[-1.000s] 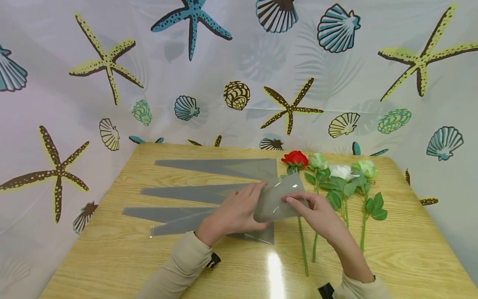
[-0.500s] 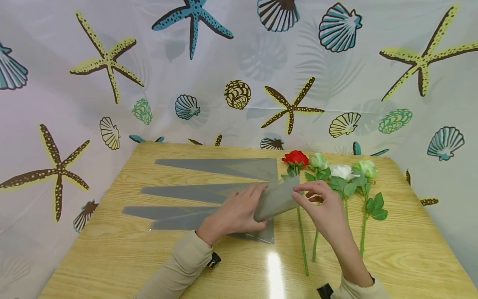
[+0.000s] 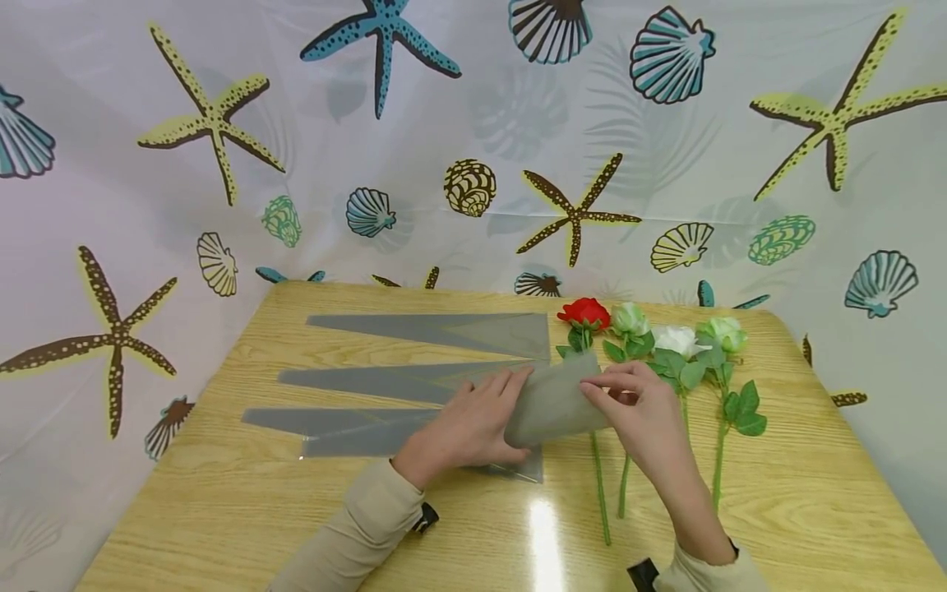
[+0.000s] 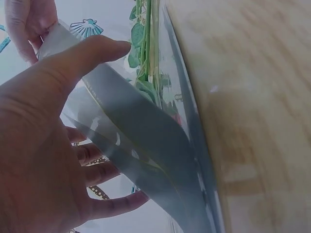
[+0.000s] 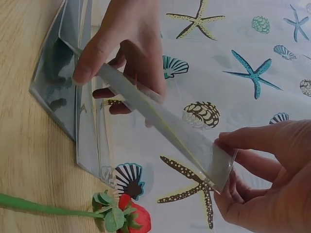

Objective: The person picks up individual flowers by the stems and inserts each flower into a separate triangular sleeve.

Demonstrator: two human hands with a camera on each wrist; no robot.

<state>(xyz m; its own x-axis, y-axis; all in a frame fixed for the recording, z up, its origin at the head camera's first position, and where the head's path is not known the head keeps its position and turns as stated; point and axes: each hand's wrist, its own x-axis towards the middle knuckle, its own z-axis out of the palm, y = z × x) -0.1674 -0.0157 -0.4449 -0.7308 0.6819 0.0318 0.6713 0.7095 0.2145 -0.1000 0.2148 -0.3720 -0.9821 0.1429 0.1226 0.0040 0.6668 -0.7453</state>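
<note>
A clear grey plastic flower sleeve [image 3: 555, 404] is raised at its wide end, its narrow end trailing left over the table. My left hand [image 3: 469, 423] holds it around the middle; in the left wrist view the thumb lies on one side of the sleeve [image 4: 141, 114] and the spread fingers on the other. My right hand [image 3: 645, 411] pinches the corner of the wide end between thumb and fingertips, as the right wrist view shows. A thin gold line runs along the sleeve [image 5: 192, 145]. Under the hands, part of the lower sleeves is hidden.
More flat tapered sleeves lie to the left in rows: a back one [image 3: 422, 327], a middle one [image 3: 355, 382] and a front one [image 3: 288, 419]. Right of them lie a red rose [image 3: 584, 312], a white rose [image 3: 676, 339] and pale green ones [image 3: 725, 333] on the wooden table [image 3: 222, 510].
The right thumb and fingers have moved from the sleeve's face up to its end corner and now pinch it there. The wide end has tilted slightly. The left hand has barely moved.
</note>
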